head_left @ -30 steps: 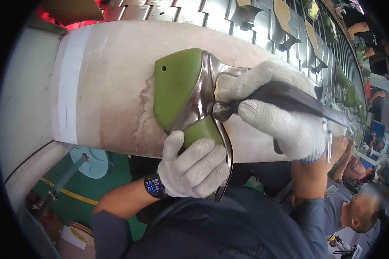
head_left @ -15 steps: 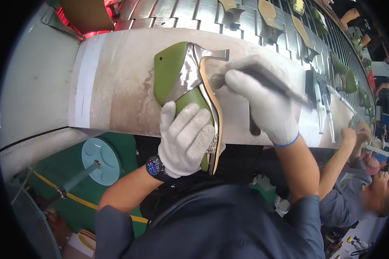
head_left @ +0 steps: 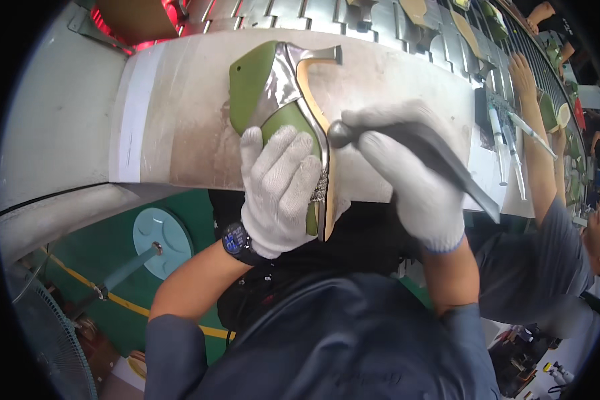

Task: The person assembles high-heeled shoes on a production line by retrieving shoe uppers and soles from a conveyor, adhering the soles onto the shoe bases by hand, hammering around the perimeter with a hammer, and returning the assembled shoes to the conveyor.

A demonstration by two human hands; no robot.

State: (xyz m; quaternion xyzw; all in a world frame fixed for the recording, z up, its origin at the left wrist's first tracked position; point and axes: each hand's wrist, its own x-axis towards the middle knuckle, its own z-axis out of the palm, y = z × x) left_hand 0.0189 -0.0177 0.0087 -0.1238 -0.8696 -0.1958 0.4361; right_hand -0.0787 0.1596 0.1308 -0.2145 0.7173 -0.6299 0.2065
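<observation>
I have the left hand (head_left: 280, 190) gripping the heeled sandal (head_left: 283, 87) at twelve o'clock over the desk (head_left: 200, 100); the right hand (head_left: 413, 170) clasps a blurred, probably hammer-like tool (head_left: 437, 150) at three. Brace firmly, tap lightly.

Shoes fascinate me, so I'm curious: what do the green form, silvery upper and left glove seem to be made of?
Green form: probably hard plastic, smooth and evenly coloured. Silvery upper: perhaps metallic-coated leather or synthetic, glossy with bright highlights. Left glove: likely cotton or similar yarn, matte with visible knit.
</observation>
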